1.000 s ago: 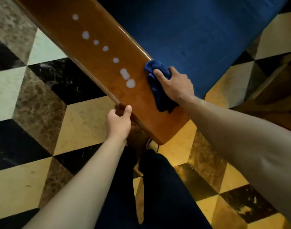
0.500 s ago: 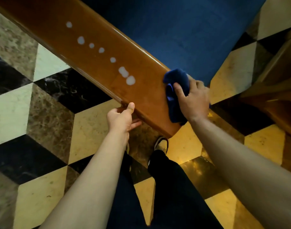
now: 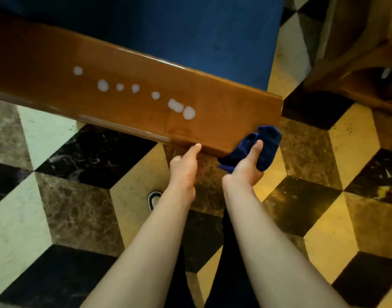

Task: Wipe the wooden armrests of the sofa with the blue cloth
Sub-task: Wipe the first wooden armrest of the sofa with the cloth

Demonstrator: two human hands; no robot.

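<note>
A glossy brown wooden armrest [image 3: 224, 112] crosses the view from the left edge to the right of centre. A row of white spots [image 3: 175, 105] shows on its top. My right hand [image 3: 246, 167] grips the bunched blue cloth [image 3: 266, 147] against the armrest's near corner, at its front end. My left hand [image 3: 186, 167] holds the near edge of the armrest just left of the cloth, thumb up on the side, fingers hidden underneath.
The sofa's blue seat cushion [image 3: 201, 34] lies behind the armrest. A wooden piece of furniture [image 3: 357, 63] stands at the upper right. The floor [image 3: 79, 207] is cube-patterned marble. My dark trouser legs and a shoe [image 3: 155, 198] are below the arms.
My right hand has carried the cloth off the armrest's top and far edge, round the end to the near front corner. The view has turned, so the armrest lies flatter across the frame.
</note>
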